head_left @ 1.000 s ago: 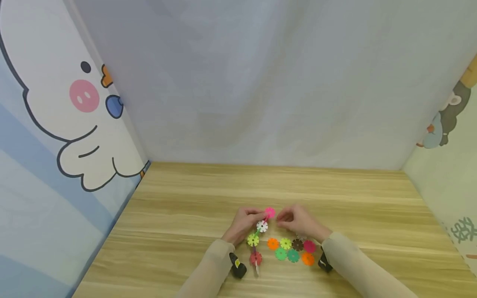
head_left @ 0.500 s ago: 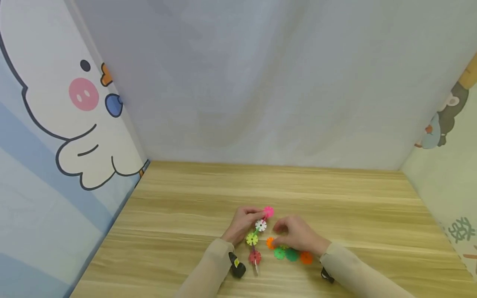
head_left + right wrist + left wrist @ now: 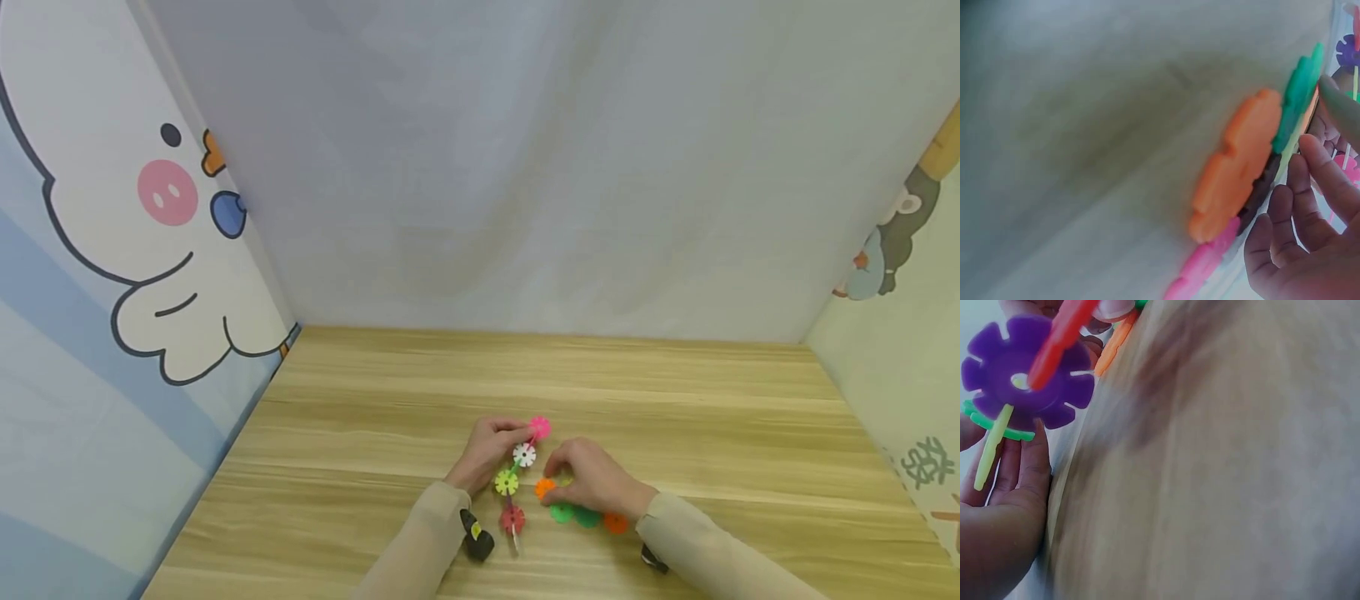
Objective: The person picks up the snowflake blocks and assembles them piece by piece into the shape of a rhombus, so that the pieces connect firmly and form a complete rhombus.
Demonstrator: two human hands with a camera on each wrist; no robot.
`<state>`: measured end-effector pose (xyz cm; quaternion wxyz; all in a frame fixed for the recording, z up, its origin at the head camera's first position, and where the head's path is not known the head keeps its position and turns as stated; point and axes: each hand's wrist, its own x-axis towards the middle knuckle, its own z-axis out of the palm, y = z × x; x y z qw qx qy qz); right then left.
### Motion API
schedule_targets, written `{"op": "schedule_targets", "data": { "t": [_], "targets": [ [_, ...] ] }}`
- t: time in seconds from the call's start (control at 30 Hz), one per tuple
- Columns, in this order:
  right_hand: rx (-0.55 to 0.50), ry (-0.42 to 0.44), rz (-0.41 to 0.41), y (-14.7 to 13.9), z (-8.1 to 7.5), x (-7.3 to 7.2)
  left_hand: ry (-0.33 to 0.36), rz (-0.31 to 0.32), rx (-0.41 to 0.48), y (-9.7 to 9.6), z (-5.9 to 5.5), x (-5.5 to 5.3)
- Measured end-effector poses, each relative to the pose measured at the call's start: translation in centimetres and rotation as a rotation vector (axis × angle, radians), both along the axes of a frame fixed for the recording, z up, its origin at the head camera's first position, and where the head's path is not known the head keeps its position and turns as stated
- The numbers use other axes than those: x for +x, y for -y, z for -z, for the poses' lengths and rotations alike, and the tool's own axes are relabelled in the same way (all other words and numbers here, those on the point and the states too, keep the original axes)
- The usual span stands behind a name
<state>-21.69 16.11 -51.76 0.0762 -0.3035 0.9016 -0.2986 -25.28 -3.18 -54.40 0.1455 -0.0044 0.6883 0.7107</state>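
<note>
Grey cloth [image 3: 525,167] is hung behind a wood-grained table [image 3: 375,400], with cartoon-printed panels [image 3: 60,400] at either side. From the head, a chain of slotted discs [image 3: 507,482] is seen over the near part of the table, its far end, a bright pink disc [image 3: 540,427], pinched by the left hand [image 3: 486,450]. The right hand [image 3: 596,479] is placed over the loose discs, thumb and forefinger set about an orange disc [image 3: 542,486]; whether it is firmly gripped cannot be told.

From the left wrist, a purple disc [image 3: 1054,400] is shown in the chain, with a red disc [image 3: 1063,344] edge-on across it and a yellow disc [image 3: 992,450] slotted into its rim. Light, stiff plastic is suggested, probably slippery on the faces; the notched rim is best pinched, and the joints should not be twisted.

From the right wrist, a second orange disc [image 3: 1235,165], a magenta disc [image 3: 1204,262], a brown disc [image 3: 1259,195] and a teal disc [image 3: 1290,109] are seen beside the curled fingers. Being thin and flat-lying, they may need to be tipped up by one edge.
</note>
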Motion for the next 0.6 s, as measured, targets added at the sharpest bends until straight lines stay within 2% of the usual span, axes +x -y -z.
{"op": "schedule_targets", "data": {
  "t": [0.3, 0.4, 0.43, 0.6],
  "targets": [
    [0.013, 0.044, 0.016, 0.26, 0.11, -0.4, -0.003, -0.007, -0.01, -0.1, -0.21, -0.05],
    [0.002, 0.061, 0.02, 0.36, 0.14, -0.52, 0.002, -0.006, 0.01, -0.07, -0.32, 0.02],
    [-0.003, 0.071, 0.025, 0.4, 0.13, -0.51, 0.003, -0.004, 0.017, -0.04, -0.75, 0.25],
    [-0.011, 0.095, 0.056, 0.53, 0.3, -0.59, 0.005, -0.002, 0.04, -0.05, -0.59, 0.26]
  ]
}}
